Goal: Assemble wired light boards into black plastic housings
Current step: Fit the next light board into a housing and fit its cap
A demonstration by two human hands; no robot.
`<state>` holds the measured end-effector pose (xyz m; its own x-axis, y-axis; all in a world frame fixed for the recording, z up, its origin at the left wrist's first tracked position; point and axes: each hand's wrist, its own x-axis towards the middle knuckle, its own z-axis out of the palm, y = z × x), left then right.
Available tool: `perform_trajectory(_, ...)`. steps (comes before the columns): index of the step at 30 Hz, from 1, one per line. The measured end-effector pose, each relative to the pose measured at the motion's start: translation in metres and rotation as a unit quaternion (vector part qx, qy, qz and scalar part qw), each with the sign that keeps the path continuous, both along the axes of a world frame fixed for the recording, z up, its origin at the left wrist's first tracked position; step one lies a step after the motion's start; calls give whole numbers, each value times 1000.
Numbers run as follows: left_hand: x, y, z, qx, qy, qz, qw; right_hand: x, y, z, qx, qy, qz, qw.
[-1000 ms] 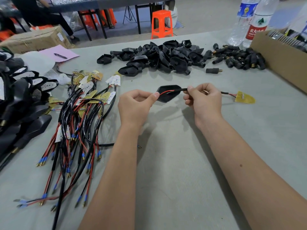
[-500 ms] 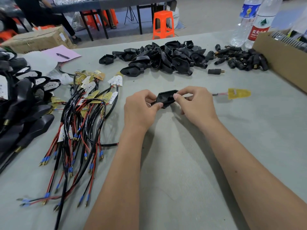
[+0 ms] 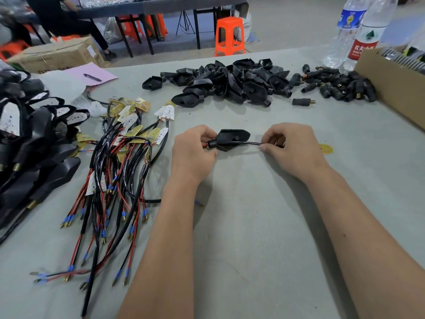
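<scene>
The worktop (image 3: 264,226) is covered in matt grey sheeting with a fine ribbed grain. The housing (image 3: 232,138) is moulded in black plastic with a dull, slightly grainy finish. The wire (image 3: 243,143) is sheathed in glossy black insulation. The light board (image 3: 326,148) is seen as matt yellow laminate. Brass-coloured metal tips are shown by the connectors (image 3: 338,87) near the far right edge. The box (image 3: 391,81) is plain brown cardboard. The 2 bottles (image 3: 358,31) are clear glossy plastic.
</scene>
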<state>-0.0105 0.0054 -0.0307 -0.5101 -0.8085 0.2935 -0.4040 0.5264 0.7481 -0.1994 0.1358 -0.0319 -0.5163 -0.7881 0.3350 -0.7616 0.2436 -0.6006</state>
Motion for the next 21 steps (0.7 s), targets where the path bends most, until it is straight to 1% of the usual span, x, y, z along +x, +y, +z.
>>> perform_trajectory(6,-6,6,1,-8,17,-14,1000,12,-7,4,-62,39,50,996)
perform_trajectory(8,-8,7,1,-19,11,-20,1000,18,-10,5,-67,54,68,994)
perform_trajectory(11,-7,7,1,-30,1,-22,999,22,-12,3,-52,53,84,994)
perform_trajectory(13,-2,3,2,-21,0,-11,1000,18,-9,3,-56,71,59,994)
perform_trajectory(15,4,-3,2,-4,-10,-4,1000,12,-4,4,-64,97,10,993)
perform_trajectory(16,6,-5,2,2,-20,-2,1000,8,-1,5,-51,99,-19,994)
perform_trajectory(17,9,-7,3,5,-28,3,1000,4,1,5,-20,95,-50,994)
perform_trajectory(19,13,-9,4,8,-37,16,999,-3,4,4,72,73,-114,988)
perform_trajectory(21,16,-9,5,5,-44,24,999,-7,6,3,122,51,-163,978)
